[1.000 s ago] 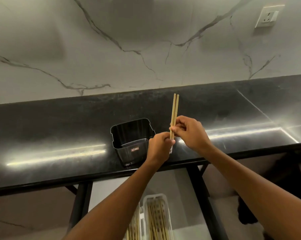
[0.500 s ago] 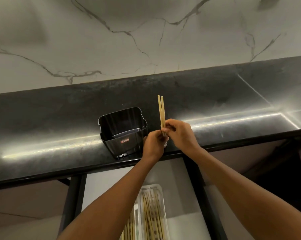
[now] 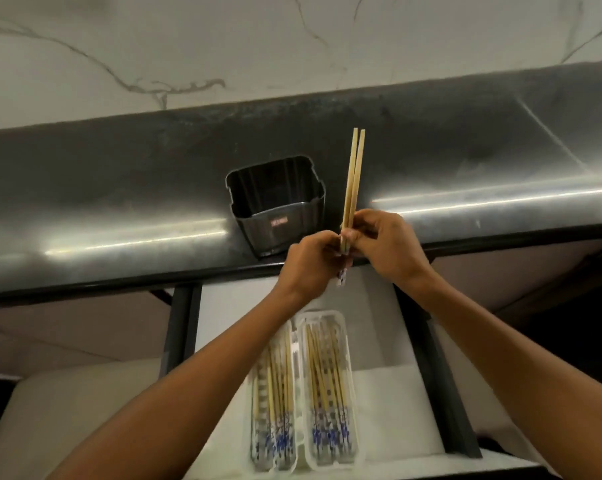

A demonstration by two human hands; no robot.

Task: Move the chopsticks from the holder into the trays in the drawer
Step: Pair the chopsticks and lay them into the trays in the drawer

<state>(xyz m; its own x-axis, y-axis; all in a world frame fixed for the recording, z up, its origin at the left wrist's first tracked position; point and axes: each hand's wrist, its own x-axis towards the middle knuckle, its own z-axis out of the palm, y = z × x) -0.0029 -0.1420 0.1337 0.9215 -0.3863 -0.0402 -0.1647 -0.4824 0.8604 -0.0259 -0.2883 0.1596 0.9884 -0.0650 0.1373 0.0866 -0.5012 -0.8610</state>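
Two pale wooden chopsticks (image 3: 353, 174) stand almost upright, tips up, above the counter's front edge. My left hand (image 3: 311, 263) and my right hand (image 3: 384, 245) both pinch their lower, blue-patterned ends. To their left sits the black square holder (image 3: 277, 206) on the dark counter, and I see nothing inside it. Below, in the open white drawer (image 3: 389, 341), lie two clear trays side by side: the left tray (image 3: 294, 341) and the right tray (image 3: 348, 459), each with several chopsticks laid lengthwise, patterned ends toward me.
The dark glossy counter (image 3: 119, 209) runs across the view under a white marble wall (image 3: 223, 46). Black drawer rails (image 3: 183, 327) frame the drawer on both sides. White drawer floor shows to the right of the trays.
The view has tilted down, so the drawer and both trays now show fully. Both hands keep the pair of chopsticks upright just right of the holder, held a little nearer the counter's edge.
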